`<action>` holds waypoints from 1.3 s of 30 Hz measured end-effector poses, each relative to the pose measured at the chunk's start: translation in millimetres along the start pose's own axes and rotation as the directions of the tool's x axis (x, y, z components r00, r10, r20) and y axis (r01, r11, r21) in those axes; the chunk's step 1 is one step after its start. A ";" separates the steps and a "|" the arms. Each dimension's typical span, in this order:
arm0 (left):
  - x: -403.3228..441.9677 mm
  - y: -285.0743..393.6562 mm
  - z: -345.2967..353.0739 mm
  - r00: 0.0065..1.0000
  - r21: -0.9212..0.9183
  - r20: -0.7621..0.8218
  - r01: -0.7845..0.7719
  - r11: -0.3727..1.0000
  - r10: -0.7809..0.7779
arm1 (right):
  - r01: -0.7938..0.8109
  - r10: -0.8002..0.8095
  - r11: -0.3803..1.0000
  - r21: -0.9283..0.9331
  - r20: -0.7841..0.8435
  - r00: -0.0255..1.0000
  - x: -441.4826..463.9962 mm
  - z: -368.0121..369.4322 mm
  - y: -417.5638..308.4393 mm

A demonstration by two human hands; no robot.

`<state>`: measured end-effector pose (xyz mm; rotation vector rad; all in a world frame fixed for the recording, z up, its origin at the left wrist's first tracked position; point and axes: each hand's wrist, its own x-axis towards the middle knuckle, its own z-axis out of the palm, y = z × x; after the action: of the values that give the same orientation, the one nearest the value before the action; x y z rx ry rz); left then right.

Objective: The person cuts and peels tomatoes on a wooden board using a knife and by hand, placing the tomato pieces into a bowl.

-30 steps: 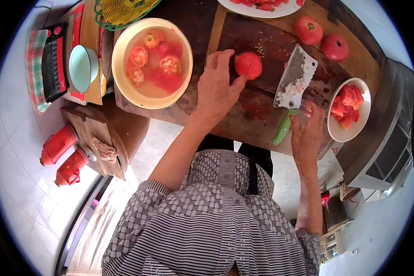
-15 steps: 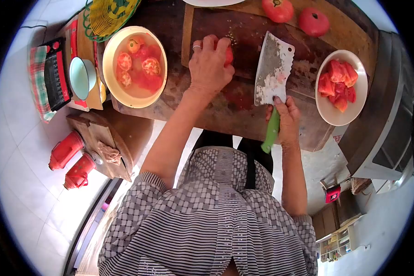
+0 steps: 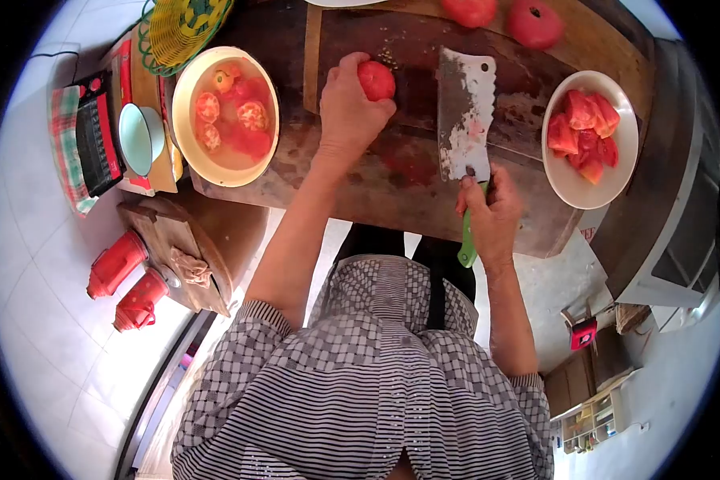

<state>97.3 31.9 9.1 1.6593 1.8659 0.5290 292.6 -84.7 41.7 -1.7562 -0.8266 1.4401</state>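
In my view, the left hand's (image 3: 350, 120) fingers curl around a round, red tomato (image 3: 378, 82) above the dark wooden table (image 3: 408, 200), touching it. Rightward, the right hand's (image 3: 496, 214) fingers grip a green-handled metal cleaver (image 3: 466, 116), long axis pointing away from the torso. Red letters (image 3: 588, 234) beyond the table's corner defeat me.

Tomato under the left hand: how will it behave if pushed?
The tomato looks round, so it would probably roll if the left hand let go. Its shiny skin and the damp-looking board suggest it may slip. Likely soft too, judging by the pulpy cut pieces in the oval bowl.
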 end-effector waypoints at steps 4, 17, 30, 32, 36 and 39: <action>1.6 -2.6 -7.8 0.995 -0.200 0.084 0.066 0.978 -0.050 | 0.158 -0.152 0.963 -0.219 0.042 0.987 0.0 1.0 7.8; -34.8 -1.9 26.2 0.853 0.025 -0.115 -0.510 0.860 0.509 | 0.207 -0.241 0.925 -0.318 -0.070 0.968 0.5 1.7 20.4; -30.4 3.6 24.6 0.880 -0.094 -0.219 -0.448 0.889 0.421 | 0.395 -0.438 0.692 -0.604 0.084 0.895 -13.7 3.6 -36.2; -32.0 10.3 22.0 0.887 -0.136 -0.228 -0.436 0.890 0.401 | 0.360 -0.385 0.652 -0.667 0.118 0.915 -13.0 5.2 -41.7; -30.1 6.2 22.4 0.882 -0.180 -0.258 -0.445 0.877 0.394 | 0.391 -0.393 0.610 -0.689 0.166 0.905 -7.2 5.1 -36.2; -21.9 6.5 18.4 0.970 -0.351 -0.165 -0.227 0.909 0.178 | 0.394 -0.379 0.585 -0.709 0.190 0.906 -8.0 5.8 -43.4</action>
<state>115.5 9.8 2.9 1.5978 1.5644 1.0305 283.8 -66.9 81.6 -1.9193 -1.8793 0.8483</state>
